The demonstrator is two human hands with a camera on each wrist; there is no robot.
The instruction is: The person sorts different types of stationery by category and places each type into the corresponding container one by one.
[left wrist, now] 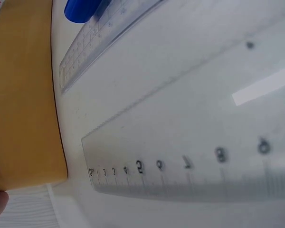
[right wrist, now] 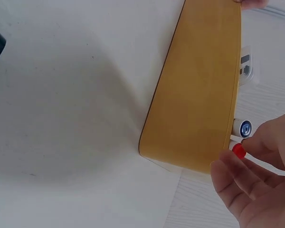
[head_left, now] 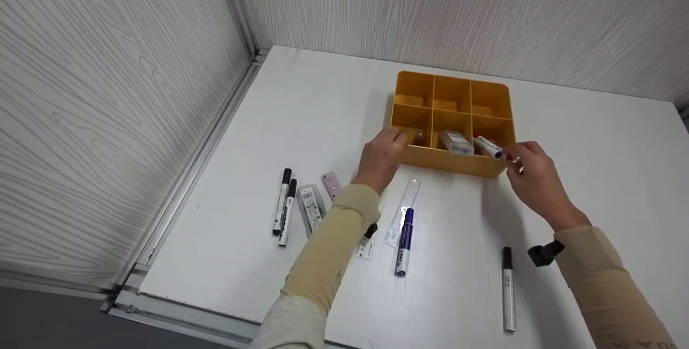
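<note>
A yellow six-compartment organizer box [head_left: 449, 162] stands on the white table. My left hand [head_left: 381, 156] grips its front left corner, fingers over the rim. At the front right compartment, my right hand [head_left: 535, 179] pinches the red end of a marker [right wrist: 238, 150] between thumb and fingers. Beside it, a marker with a blue end [head_left: 489, 147] leans over the front rim in that same compartment. The front middle compartment holds a clear plastic case [head_left: 457, 142]. A small dark item [head_left: 419, 137] lies in the front left one.
Two black-capped markers [head_left: 286, 209], a grey packaged item [head_left: 311, 206] and a pink strip [head_left: 331, 185] lie left of my left forearm. Clear rulers [left wrist: 180, 156] lie before the box, with blue markers [head_left: 405, 241] across one. Another black-capped marker [head_left: 508, 290] lies at front right.
</note>
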